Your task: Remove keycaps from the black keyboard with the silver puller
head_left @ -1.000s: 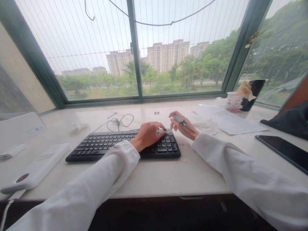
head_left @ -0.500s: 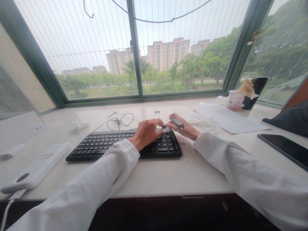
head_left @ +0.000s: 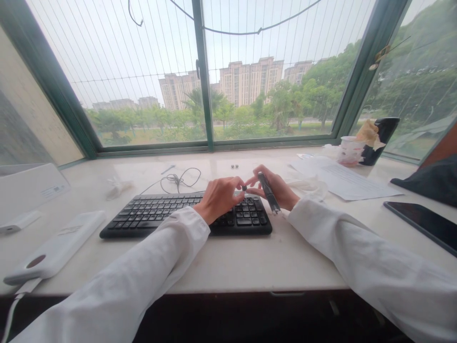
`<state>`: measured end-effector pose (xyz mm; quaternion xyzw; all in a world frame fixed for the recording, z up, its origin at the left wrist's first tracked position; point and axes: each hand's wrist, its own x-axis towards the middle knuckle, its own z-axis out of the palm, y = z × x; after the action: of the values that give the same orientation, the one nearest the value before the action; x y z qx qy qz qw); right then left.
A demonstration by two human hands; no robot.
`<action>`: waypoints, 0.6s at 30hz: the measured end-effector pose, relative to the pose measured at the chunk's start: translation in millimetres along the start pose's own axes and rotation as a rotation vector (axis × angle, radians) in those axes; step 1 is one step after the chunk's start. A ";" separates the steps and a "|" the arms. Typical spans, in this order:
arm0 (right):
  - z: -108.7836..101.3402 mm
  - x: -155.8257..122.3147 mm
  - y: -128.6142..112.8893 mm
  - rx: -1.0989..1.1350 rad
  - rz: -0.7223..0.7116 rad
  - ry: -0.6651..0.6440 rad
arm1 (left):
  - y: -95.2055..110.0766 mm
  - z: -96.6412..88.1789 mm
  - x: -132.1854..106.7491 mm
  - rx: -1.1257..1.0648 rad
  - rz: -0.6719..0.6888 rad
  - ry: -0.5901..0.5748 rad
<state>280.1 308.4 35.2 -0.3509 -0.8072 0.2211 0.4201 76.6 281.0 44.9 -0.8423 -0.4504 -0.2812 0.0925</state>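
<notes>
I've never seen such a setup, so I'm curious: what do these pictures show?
No machine is here: these are a person's own bare hands. A camera worn on the head takes every picture, looking forward and down. On the white surface before the window lie a black keyboard, a phone, papers and a white power bank. By the keyboard, the left hand pinches a small dark piece; the right hand, fingers close beside it, holds a slim dark tool.
</notes>
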 end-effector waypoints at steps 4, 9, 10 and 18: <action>0.6 -1.7 -3.7 -0.031 0.010 -0.010 | 0.8 -2.2 -0.6 0.006 -0.020 -0.042; 1.9 -2.6 -4.1 -0.101 -0.016 -0.011 | 1.1 -2.7 -1.2 -0.005 -0.025 -0.066; 2.3 -2.4 -3.3 -0.111 -0.012 -0.010 | 1.6 -2.8 -1.4 -0.011 -0.022 -0.069; -1.7 2.6 15.6 -0.091 0.077 0.046 | 0.4 -4.3 -2.3 0.077 -0.032 -0.107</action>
<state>286.4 320.7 27.3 -0.4053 -0.7925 0.1918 0.4134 74.2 277.4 47.1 -0.8446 -0.4787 -0.2196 0.0960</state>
